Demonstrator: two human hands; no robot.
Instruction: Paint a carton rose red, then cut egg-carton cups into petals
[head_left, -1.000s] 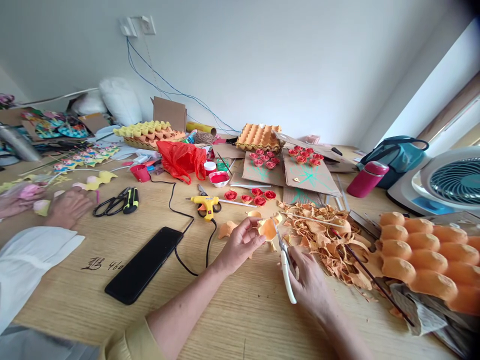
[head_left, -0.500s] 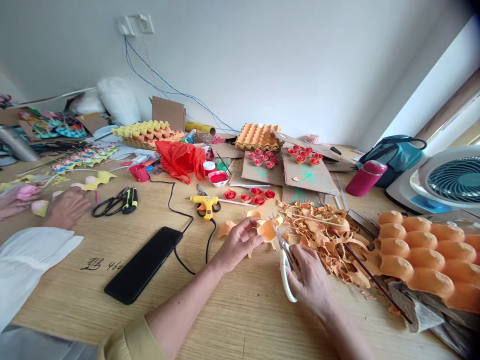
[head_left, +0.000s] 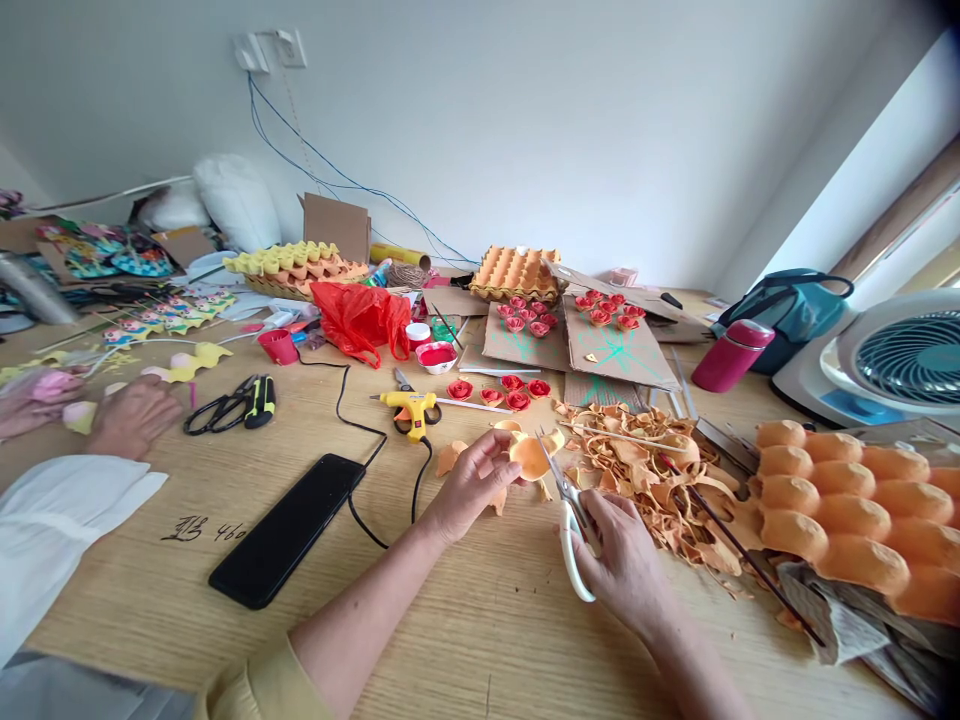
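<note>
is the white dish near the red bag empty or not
Not empty: red paint-like stuff covers the inside of the white dish; how deep, I cannot tell.

Single head-worn view, taken from above the wearer's side of the counter (head_left: 480, 620), facing forward and down across its top to the wall (head_left: 525, 120) behind. The left grip (head_left: 472, 487) and right grip (head_left: 621, 555) lie close to the camera, just below centre; the wide framing cuts the fan (head_left: 911, 355) at the right edge.
</note>
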